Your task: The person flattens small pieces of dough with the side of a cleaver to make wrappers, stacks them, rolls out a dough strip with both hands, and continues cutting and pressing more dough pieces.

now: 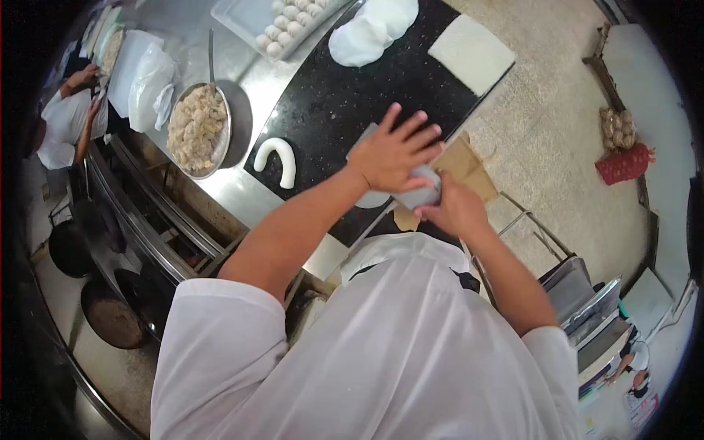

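My left hand (396,158) lies flat with fingers spread over a broad grey blade, seemingly a cleaver (419,192), near the front edge of the black stone slab (330,110). My right hand (456,207) is closed around the near right end of this cleaver; its handle is hidden in the fist. Part of a thin, round white dough wrapper (372,199) shows on the slab beside the blade. Left of my left hand lies a curved roll of white dough (276,161). At the slab's far end sits a pile of thin white dough wrappers (374,31).
A metal bowl of pale filling (196,133) with a spoon stands at left. Behind is a plastic tray (253,45) of dumplings. A white square board or cloth (473,55) lies at the slab's right edge. Another person (70,121) works at far left, beyond the stove and woks (114,315).
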`<act>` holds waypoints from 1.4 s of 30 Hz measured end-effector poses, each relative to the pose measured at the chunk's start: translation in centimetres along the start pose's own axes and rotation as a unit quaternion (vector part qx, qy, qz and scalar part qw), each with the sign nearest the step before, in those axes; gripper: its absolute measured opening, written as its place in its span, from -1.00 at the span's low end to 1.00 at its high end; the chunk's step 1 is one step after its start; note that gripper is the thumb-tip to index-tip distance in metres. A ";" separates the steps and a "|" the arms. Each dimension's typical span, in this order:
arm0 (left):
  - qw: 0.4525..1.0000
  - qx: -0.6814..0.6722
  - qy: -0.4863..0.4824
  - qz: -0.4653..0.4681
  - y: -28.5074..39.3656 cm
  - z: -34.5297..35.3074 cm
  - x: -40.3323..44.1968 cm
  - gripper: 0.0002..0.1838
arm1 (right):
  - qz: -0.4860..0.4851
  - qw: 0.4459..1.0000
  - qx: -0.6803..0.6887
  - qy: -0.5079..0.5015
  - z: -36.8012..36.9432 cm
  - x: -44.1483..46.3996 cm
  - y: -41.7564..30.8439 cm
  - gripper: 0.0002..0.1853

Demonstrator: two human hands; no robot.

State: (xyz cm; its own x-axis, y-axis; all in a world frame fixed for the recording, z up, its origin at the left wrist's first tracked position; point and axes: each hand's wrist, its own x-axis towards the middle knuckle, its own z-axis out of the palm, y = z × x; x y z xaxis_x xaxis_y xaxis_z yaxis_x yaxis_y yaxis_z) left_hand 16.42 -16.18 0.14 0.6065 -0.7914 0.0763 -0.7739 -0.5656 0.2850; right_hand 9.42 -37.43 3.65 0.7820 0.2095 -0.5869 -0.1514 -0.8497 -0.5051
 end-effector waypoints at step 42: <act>0.798 -0.313 0.239 -0.456 4.8 -1.6 -10.2 -0.67 | -0.090 0.988 -0.004 0.129 0.7 -0.8 -3.0 -0.50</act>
State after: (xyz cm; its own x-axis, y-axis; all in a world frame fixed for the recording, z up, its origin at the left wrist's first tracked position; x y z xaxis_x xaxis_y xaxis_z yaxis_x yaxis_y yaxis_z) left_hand 6.88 -10.46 2.30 0.9814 0.1479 -0.1227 0.1820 -0.5107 0.8402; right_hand 8.80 -34.72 5.15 0.9236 0.2287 -0.3076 0.0084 -0.8144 -0.5802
